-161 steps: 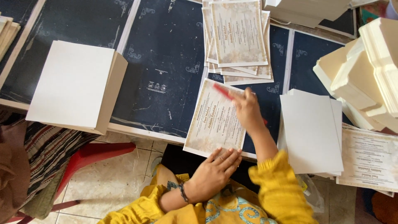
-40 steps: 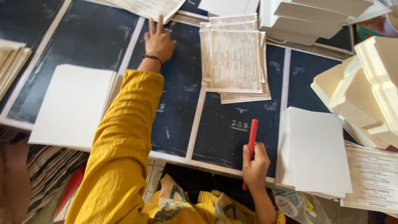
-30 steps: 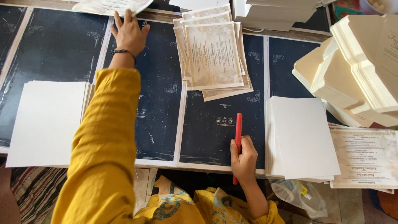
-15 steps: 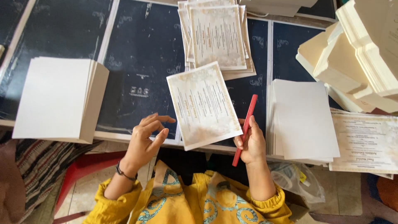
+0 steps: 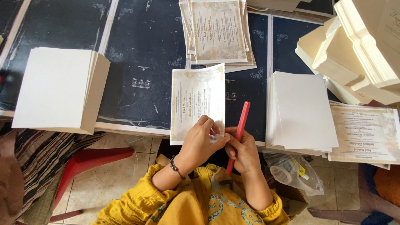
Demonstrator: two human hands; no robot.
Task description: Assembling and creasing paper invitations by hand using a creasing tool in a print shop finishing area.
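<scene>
A printed card [image 5: 196, 98] with a pale ornate border lies at the near edge of the dark table [image 5: 137, 54]. My left hand [image 5: 201, 143] rests on the card's lower right corner, fingers pinched on a small whitish piece there. My right hand [image 5: 243, 151] sits just beside it, holding a long red stick-like tool [image 5: 238, 133] that points away from me along the card's right side. Both my sleeves are yellow.
A pile of the same printed cards [image 5: 218, 33] lies farther back. A thick stack of blank white sheets [image 5: 58, 93] is at left, a thinner white stack [image 5: 302, 110] at right, cream stacks [image 5: 358, 50] far right. A red stool [image 5: 89, 160] and a plastic bag [image 5: 291, 173] sit below.
The card has come down from being held up in the air to lying at the table's edge. My left hand moved onto its lower right corner, and my right hand closed in beside it.
</scene>
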